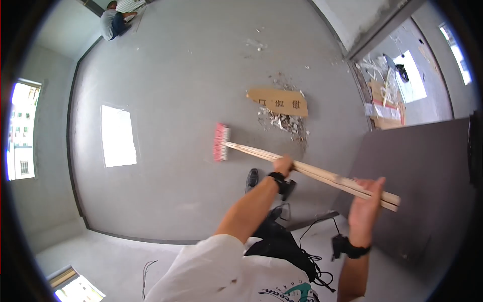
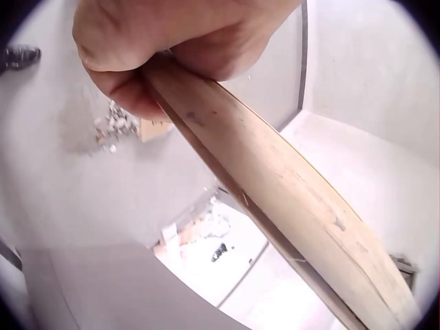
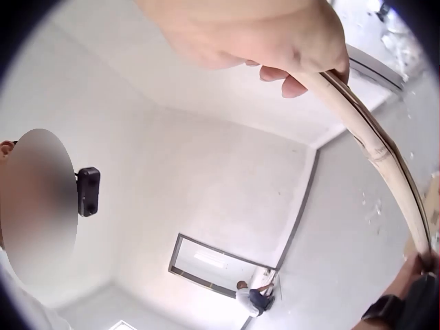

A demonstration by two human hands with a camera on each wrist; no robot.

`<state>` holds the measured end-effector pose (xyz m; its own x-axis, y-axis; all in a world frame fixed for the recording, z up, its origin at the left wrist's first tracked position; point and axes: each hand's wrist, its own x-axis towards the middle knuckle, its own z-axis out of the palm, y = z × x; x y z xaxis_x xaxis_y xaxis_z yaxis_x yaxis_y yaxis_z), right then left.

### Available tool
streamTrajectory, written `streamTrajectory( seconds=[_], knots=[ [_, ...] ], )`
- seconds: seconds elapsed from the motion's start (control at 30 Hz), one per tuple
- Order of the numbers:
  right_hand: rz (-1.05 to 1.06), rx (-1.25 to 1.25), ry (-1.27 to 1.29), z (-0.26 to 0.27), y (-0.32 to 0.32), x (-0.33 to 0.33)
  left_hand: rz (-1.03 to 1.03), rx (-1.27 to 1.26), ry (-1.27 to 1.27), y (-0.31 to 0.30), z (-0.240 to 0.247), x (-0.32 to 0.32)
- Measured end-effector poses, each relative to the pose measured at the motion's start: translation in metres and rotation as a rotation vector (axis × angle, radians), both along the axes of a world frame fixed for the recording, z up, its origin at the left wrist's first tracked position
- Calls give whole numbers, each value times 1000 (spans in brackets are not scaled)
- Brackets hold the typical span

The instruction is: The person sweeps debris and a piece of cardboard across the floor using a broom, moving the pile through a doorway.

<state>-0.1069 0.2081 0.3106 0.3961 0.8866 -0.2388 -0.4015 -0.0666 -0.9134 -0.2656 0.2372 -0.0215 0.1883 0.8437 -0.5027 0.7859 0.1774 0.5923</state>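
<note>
A push broom (image 1: 221, 143) with pink and white bristles stands on the grey floor in the head view. Its long wooden handle (image 1: 322, 174) slants down to the right, a dark groove running along it. My left hand (image 1: 284, 165) grips the handle around its middle. Nearer the top end, my right hand (image 1: 364, 206) holds it, fingertips (image 3: 294, 87) curled beneath the wood in the right wrist view. Right of the bristles lies a heap of rubble (image 1: 285, 122), partly covered by a torn cardboard piece (image 1: 279, 101).
My black shoe (image 1: 252, 178) is just below the broom head. A dark panel (image 1: 417, 176) rises at the right, beside a doorway with piled cardboard (image 1: 385, 118) and white scraps. Another person (image 1: 113, 22) crouches at the far left wall. Black cables (image 1: 317, 269) hang by my body.
</note>
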Motion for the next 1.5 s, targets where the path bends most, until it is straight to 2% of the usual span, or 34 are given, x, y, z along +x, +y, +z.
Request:
streamTrajectory(
  seconds=[0.03,0.07,0.13,0.17,0.2,0.23,0.27,0.33,0.4,0.43,0.47,0.53,0.57,0.63,0.67,0.73,0.77,0.8,0.87,0.9,0.93,0.97,1.0,1.03,1.1,1.13,1.2,1.3,1.4,1.47,1.5],
  knots=[
    [-6,26,-58,21,18,4,17,138,-115,15,4,20],
    [-9,42,-115,42,31,9,173,24,-263,34,23,37],
    [84,92,-156,77,57,29,927,-448,-813,73,85,67],
    [26,94,-169,92,68,45,1093,-522,-911,85,115,72],
    [-24,96,-170,103,76,56,1171,-563,-972,90,138,75],
    [-21,109,-146,118,83,59,1232,-506,-961,94,129,94],
    [-27,114,-130,128,84,64,1216,-562,-1072,93,148,86],
    [106,124,-81,124,88,98,1378,-671,-1123,91,124,111],
    [220,130,-45,113,102,98,1465,-597,-1199,77,137,82],
    [133,72,-26,94,103,84,1430,-619,-1156,71,140,51],
    [44,14,-9,73,102,68,1526,-485,-869,64,73,60],
    [30,-106,-9,18,99,19,1501,-191,-962,37,42,-12],
    [116,-134,9,-5,93,-9,1617,-11,-649,29,19,-39],
    [210,-155,141,-49,79,-63,1786,-131,-583,7,-57,-106],
    [264,-142,161,-60,69,-89,1846,-218,-609,8,-13,-145],
    [334,-146,109,-68,54,-124,1939,-234,-633,9,2,-177],
    [338,-129,43,-63,49,-127,1935,-253,-630,7,-6,-169],
    [352,-111,-25,-55,47,-126,1647,-271,-604,7,-19,-160],
    [305,-50,-109,-37,49,-96,1659,-410,-728,30,3,-113],
    [339,-6,-190,-24,56,-76,1660,-411,-724,44,4,-82],
    [297,2,-216,-6,62,-62,1676,-269,-787,57,5,-45],
    [296,39,-249,11,70,-44,1639,-310,-920,71,-3,-17],
    [322,79,-239,24,80,-17,1612,-408,-958,89,11,3],
    [306,63,-238,37,92,8,1552,-337,-1069,101,49,10],
    [529,277,-246,61,110,49,1502,-521,-1114,120,118,8],
    [539,281,-233,71,117,56,1427,-562,-1211,122,146,-1],
    [564,334,-213,84,128,61,1415,-569,-1272,127,144,6],
    [561,309,-96,76,140,40,1577,-552,-1204,123,135,-18],
    [678,283,75,19,152,-8,1637,-472,-1146,95,122,-110],
    [590,146,-6,-15,144,-90,1748,-361,-980,68,89,-189],
    [643,97,50,-30,139,-136,1812,-269,-843,51,73,-232]
  ],
)
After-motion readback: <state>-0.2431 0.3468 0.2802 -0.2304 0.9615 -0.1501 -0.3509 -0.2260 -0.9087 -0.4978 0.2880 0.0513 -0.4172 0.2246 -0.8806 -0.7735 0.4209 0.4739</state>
